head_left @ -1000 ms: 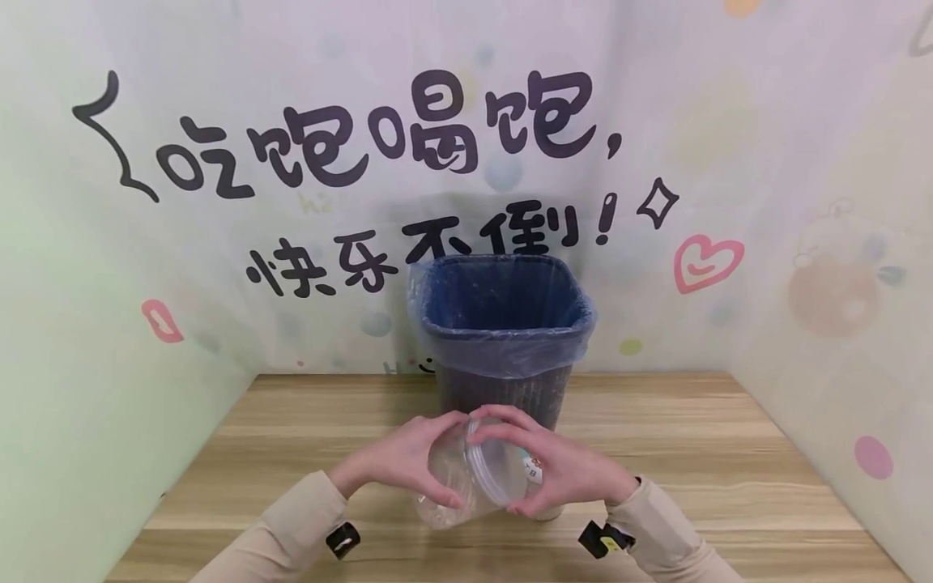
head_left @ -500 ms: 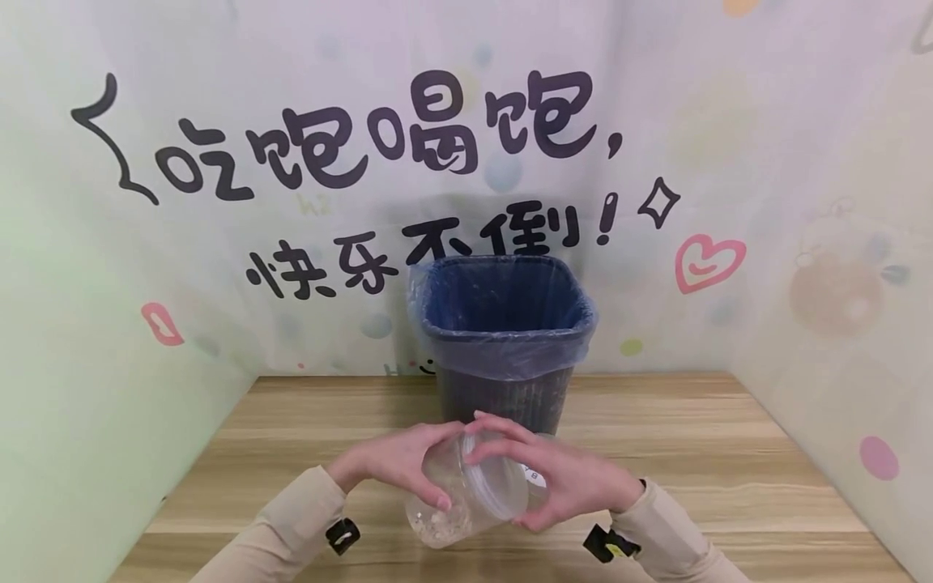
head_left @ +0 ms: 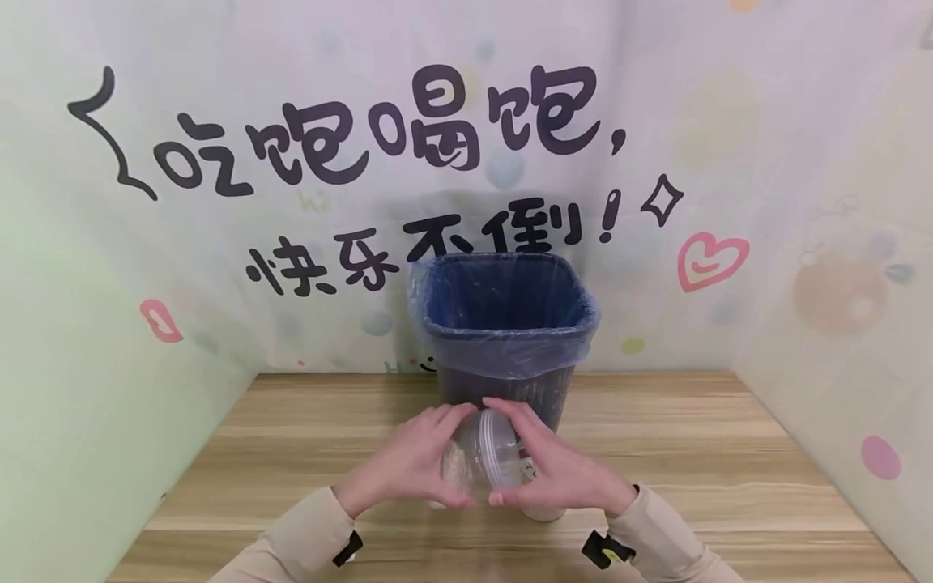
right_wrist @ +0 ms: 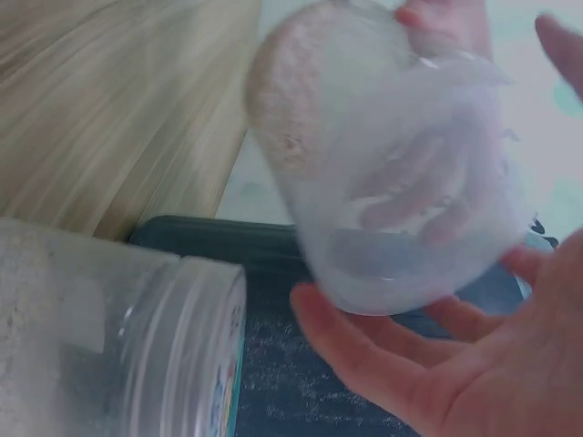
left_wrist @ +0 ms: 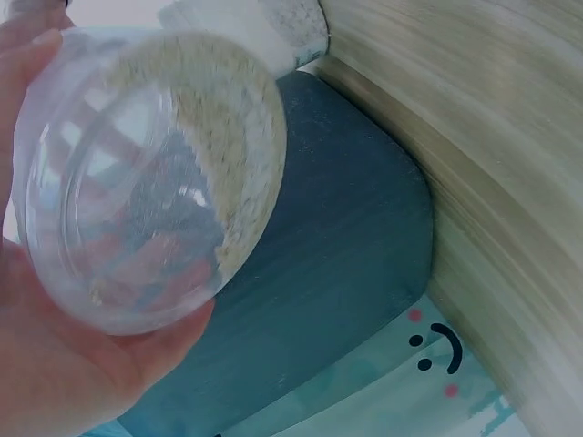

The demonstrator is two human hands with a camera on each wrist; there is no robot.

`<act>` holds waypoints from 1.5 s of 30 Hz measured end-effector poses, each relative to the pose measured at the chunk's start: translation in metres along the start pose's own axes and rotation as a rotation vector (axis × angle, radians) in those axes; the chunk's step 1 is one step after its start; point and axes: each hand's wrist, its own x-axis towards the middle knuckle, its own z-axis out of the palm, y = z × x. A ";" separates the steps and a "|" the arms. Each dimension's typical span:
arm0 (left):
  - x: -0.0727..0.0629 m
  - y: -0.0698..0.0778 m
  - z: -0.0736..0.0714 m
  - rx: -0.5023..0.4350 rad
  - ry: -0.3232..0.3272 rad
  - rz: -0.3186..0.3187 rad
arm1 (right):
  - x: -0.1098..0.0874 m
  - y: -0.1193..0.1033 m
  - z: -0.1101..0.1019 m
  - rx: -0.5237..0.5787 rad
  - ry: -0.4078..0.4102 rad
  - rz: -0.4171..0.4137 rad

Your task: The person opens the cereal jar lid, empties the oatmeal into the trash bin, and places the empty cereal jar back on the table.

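A clear plastic jar [head_left: 455,468] with pale crumbly contents lies on its side in the air between my two hands. My left hand [head_left: 411,460] holds its body, thumb below and fingers above. Around the ridged lid [head_left: 497,449] my right hand [head_left: 568,465] is curled; in the right wrist view the lid is translucent and blurred by motion. The contents [left_wrist: 232,127] have slumped to one side in the left wrist view. A second lidded jar [right_wrist: 82,337] stands upright just beyond; in the head view my right hand hides most of it.
A dark bin [head_left: 503,385] with a thin blue liner [head_left: 510,356] stands on the wood-grain table [head_left: 313,429] behind the jars. A printed cloth wall [head_left: 350,65] closes off the back, and pale walls flank both sides.
The held jar dipped towards its base at the left, then came up and swung more level and farther forward. Both hands rose with it, and the second jar's base shows again.
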 end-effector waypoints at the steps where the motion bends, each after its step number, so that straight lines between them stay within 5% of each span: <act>1: 0.001 0.000 0.000 0.006 0.021 0.007 | 0.000 0.001 0.000 0.014 0.017 0.012; 4: 0.003 -0.002 -0.001 0.015 0.056 0.035 | 0.001 0.003 -0.001 0.038 0.063 0.001; 7: 0.005 -0.004 -0.003 -0.023 0.036 0.035 | 0.003 0.005 -0.004 -0.010 0.088 -0.100; 12: 0.007 -0.010 -0.004 -0.161 -0.023 0.027 | 0.004 0.007 -0.008 -0.087 0.045 -0.235; 20: 0.002 -0.025 -0.003 -0.311 -0.085 0.010 | 0.001 0.009 -0.021 -0.168 0.003 -0.294; 27: -0.010 -0.046 -0.006 -0.416 -0.048 -0.106 | -0.008 0.015 -0.046 -0.182 0.016 -0.201; 45: -0.033 -0.065 -0.007 -0.440 -0.061 -0.110 | -0.054 0.053 -0.077 -0.290 -0.045 -0.028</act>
